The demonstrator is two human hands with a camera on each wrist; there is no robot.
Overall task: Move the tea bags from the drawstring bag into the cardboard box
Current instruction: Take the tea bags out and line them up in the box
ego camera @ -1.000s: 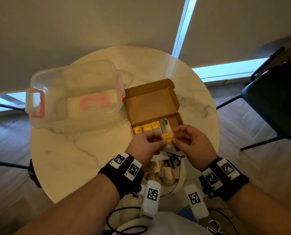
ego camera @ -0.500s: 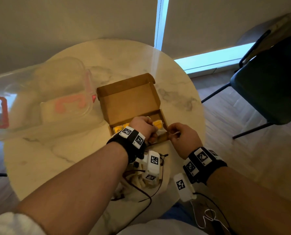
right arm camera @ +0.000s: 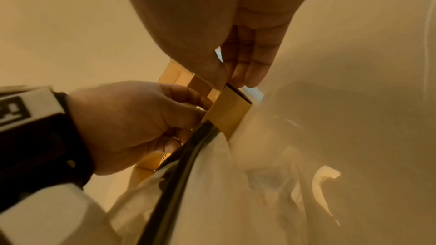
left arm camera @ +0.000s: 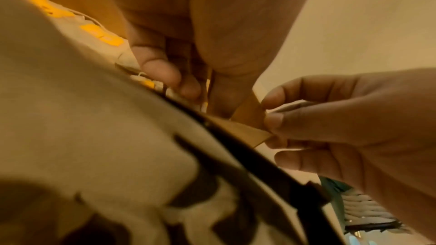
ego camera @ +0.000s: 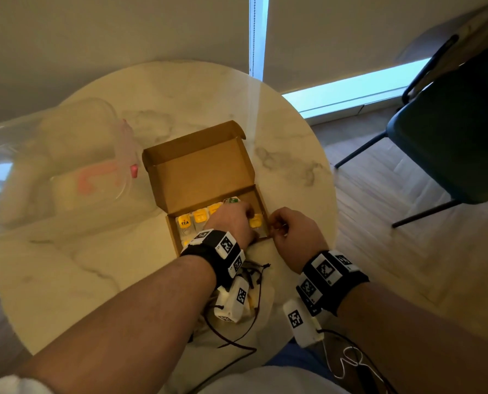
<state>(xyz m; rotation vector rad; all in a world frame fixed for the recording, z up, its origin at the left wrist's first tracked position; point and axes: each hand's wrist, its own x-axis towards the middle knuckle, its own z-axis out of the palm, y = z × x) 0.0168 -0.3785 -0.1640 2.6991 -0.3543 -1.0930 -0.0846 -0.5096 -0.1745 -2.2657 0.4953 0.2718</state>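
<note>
An open cardboard box sits mid-table with its lid up, and a row of yellow-tagged tea bags stands inside. My left hand reaches into the box's right end, its curled fingers pinching a yellow-tagged tea bag. My right hand pinches the box's near right corner between thumb and fingers. The white drawstring bag lies open at the table's near edge under my left wrist, its dark cord trailing. In the left wrist view the bag's cloth fills the foreground.
A clear plastic container with pink latches stands at the left on the round marble table. A dark chair is off to the right on the wooden floor. Wall and window blinds lie behind the table.
My left hand carried the yellow-tagged tea bag from above the drawstring bag forward into the box. My right hand left the tea bag and took hold of the box's corner.
</note>
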